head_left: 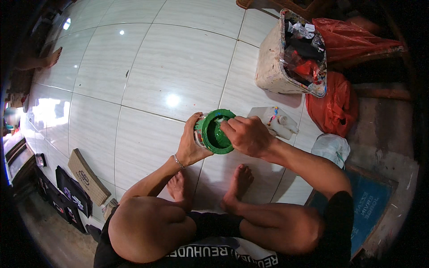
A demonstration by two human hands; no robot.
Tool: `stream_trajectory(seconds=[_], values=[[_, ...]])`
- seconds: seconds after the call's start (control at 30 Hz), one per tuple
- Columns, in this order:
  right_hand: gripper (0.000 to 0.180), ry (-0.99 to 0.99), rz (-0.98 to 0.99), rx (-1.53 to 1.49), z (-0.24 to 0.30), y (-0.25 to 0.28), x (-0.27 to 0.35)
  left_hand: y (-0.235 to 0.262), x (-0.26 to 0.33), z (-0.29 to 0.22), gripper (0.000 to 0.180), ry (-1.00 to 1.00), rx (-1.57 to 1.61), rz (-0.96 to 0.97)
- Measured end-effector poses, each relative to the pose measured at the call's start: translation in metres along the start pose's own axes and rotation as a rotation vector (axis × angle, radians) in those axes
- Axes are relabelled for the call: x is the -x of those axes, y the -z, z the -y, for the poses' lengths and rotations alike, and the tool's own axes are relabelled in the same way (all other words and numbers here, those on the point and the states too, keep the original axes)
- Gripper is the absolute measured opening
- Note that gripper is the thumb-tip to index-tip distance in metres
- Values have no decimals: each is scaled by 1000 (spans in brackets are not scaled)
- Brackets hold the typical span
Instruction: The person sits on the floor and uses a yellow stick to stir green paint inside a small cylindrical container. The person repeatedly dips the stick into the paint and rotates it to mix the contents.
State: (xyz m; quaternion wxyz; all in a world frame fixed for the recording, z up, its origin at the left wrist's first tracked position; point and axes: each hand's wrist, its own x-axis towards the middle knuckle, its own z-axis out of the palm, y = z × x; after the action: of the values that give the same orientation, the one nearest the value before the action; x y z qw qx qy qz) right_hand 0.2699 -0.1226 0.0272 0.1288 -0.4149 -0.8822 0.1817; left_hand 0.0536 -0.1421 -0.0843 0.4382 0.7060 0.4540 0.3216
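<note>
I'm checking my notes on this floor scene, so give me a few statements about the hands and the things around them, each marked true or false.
1. The left hand grips the green paint can from its side. True.
2. The right hand rests flat on the floor tiles. False: it is at the can's open top, fingers reaching into it.
3. A white plastic jug lies on the floor tiles just beyond the right hand. True.
4. The bags beside the stained bin are blue. False: the bags are red-orange.
5. The person wears shoes. False: both feet are bare.
</note>
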Motion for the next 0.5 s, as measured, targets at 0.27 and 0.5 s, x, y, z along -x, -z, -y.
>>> stream_trajectory(seconds=[0.27, 0.5], values=[[12, -117, 239, -88, 12, -14, 18, 0, 1, 6, 114, -31, -29, -18], [12, -150, -15, -170, 7, 1, 2, -8, 4, 1, 114, 1, 27, 51]])
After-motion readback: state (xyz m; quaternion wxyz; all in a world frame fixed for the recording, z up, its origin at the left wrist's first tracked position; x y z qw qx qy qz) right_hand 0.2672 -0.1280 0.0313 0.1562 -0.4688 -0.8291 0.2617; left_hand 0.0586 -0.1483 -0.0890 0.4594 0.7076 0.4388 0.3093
